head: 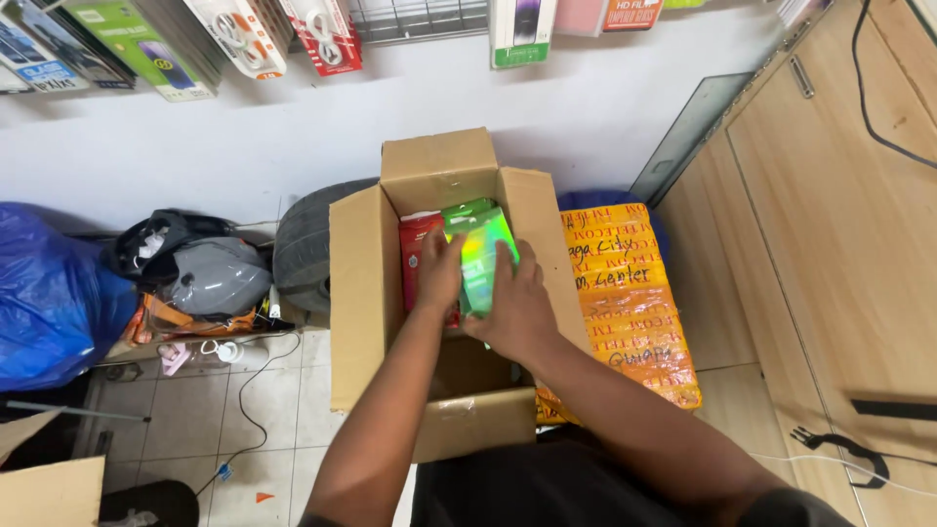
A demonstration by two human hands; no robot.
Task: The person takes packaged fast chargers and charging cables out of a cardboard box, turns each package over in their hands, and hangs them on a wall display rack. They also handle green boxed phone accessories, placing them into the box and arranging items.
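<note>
Gripping the shiny green packet [480,252] from both sides over the open cardboard box [363,293], the left hand [439,273] and right hand [515,307] could let that slick wrapper slide, I'd say, dropping it onto the red packets [418,256] stacked below.

Shiny green packet [480,249]; red packet [415,256]; brown carton [363,293]; orange parcel [630,303].
</note>
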